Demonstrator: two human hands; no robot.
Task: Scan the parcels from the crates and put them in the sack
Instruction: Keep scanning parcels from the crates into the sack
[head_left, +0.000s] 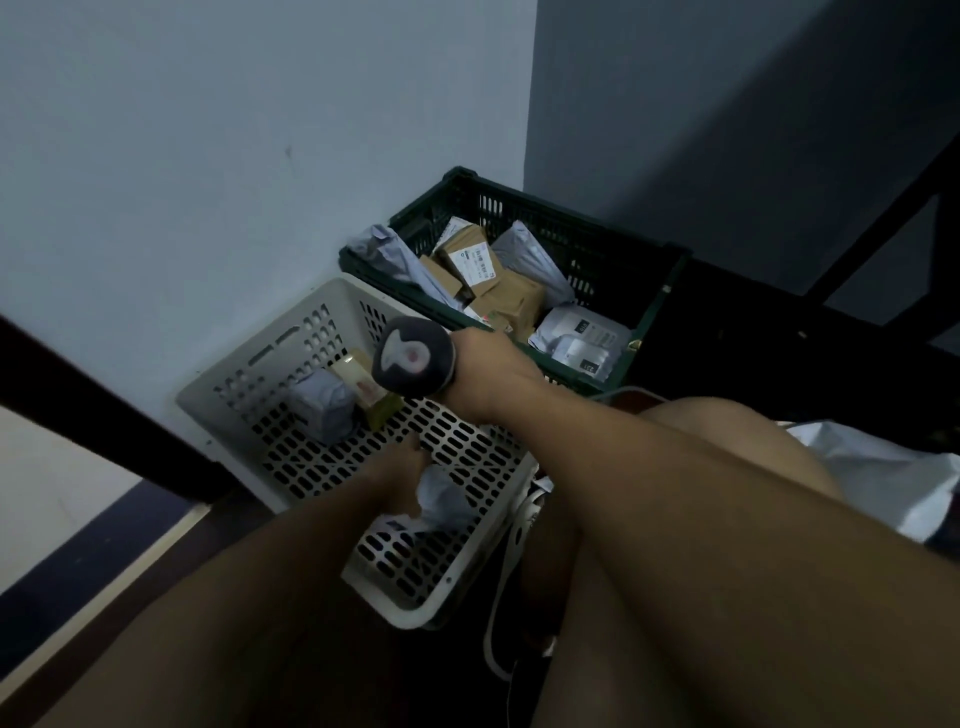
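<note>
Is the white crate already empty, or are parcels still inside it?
Not empty. The white crate holds a grey wrapped parcel, a small box, and a crumpled grey parcel by the left hand.

The right hand (485, 364) hides the scanner's (414, 359) grip. The left hand (402, 470) blurs over a crumpled white parcel (441, 499); its grasp is unclear.

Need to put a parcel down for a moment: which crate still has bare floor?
The white perforated plastic crate: bare floor between the grey wrapped parcel and the crumpled white bag under the left hand. The dark green slatted crate is crowded.
</note>
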